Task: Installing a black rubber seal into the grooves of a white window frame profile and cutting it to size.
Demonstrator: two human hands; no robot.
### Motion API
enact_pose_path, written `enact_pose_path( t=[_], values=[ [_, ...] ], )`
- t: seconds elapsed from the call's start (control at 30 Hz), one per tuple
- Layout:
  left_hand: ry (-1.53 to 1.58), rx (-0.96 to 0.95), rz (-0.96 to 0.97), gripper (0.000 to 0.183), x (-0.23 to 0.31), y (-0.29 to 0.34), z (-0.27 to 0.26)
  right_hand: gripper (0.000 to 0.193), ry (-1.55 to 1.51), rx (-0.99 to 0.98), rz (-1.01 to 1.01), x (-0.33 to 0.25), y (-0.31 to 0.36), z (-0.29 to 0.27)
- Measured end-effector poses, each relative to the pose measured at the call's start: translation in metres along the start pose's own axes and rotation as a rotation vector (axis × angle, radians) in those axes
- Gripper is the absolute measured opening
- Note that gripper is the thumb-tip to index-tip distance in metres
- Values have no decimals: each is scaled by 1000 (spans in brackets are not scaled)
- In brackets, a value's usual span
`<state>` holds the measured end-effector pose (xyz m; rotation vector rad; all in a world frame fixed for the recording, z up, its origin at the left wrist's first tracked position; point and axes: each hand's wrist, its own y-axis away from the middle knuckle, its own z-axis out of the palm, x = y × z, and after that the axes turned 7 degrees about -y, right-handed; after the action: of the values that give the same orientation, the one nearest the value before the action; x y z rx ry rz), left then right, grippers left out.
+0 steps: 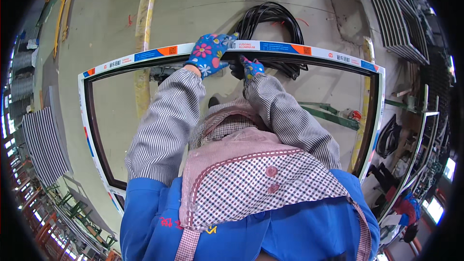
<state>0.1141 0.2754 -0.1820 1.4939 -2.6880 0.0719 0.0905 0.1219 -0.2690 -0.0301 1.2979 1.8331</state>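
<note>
A large rectangular window frame [285,47] surrounds my arms, its pale bars covered with printed white, blue and orange film. A dark strip [328,61] runs along its inner edge. My left hand [211,54], in a blue flowered glove, is closed over the far bar, left of its middle. Just to the right, my right hand [251,68] is against the inner side of the same bar. Its fingers are curled, and their dark undersides blend with the strip, so what they hold is hidden. Striped sleeve covers reach up both forearms.
Beyond the frame lies a coil of black cable or tubing [270,17] on the floor. Yellowish wrapped beams [145,24] stand under the left and right sides. Stacked metal profiles [391,14] are at the far right, with a green metal support [331,116] below the frame.
</note>
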Motion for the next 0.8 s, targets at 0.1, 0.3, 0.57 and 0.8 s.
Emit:
enact_pose_path(
  t=[0.1,0.3,0.57,0.8],
  values=[
    [61,-56,-109,64,-16,12,2,20,22,10,-52,0,9,7],
    [38,-76,-104,61,-13,10,3,18,47,-23,-20,-1,1,-1],
    [-306,49,-76,71,12,-12,35,20,-12,-230,-39,0,1,-11],
    [-198,94,-43,61,3,-8,36,58,1498,-135,-1472,-48,54,-39]
  ],
)
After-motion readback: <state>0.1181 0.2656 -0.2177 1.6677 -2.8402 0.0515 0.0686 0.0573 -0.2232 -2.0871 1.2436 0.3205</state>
